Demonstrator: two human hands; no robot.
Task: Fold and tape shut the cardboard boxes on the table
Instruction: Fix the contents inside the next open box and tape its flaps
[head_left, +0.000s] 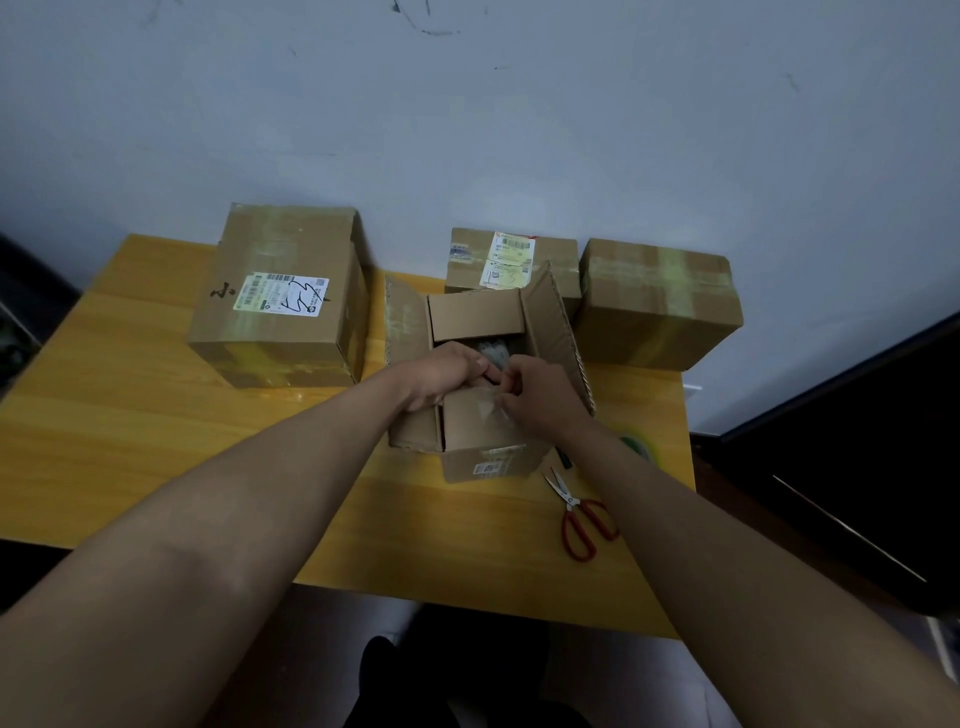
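Setting: a yellow wooden surface (156, 415) pushed against a pale blue-grey wall (519, 130), seen from above through a wide lens.
Open box: a small cardboard box (488, 447) stands at the middle of the surface, nearest the person. Its far flap (475, 314) is tilted inward, its left flap (405, 322) and right flap (558, 332) stand up, and its near flap (475, 423) is folded partly over the opening. Something pale and crumpled shows inside.
Open box label: a small white sticker with a barcode sits on the front face; its print is too small to read.
Left hand: the left hand (447, 371) is curled over the near left rim of the open box, its fingers gripping the edge.
Right hand: the right hand (537, 397) rests on the near flap, its fingers bent and pinching the flap edge where a clear film shines.
Left sealed box: a large taped box (285, 306) stands at the far left, bearing a white shipping label with barcodes and a bold black handwritten scrawl; black brush marks sit beside the label.
Middle sealed box: a taped box (511, 260) behind the open one carries white and yellow barcode labels, unreadable.
Right sealed box: a taped box (657, 306) crossed with yellowish tape.
Scissors: red-handled scissors (576, 512) lie on the surface just right of the open box.
Tape: a roll of tape (636, 444) is partly hidden behind the right forearm.
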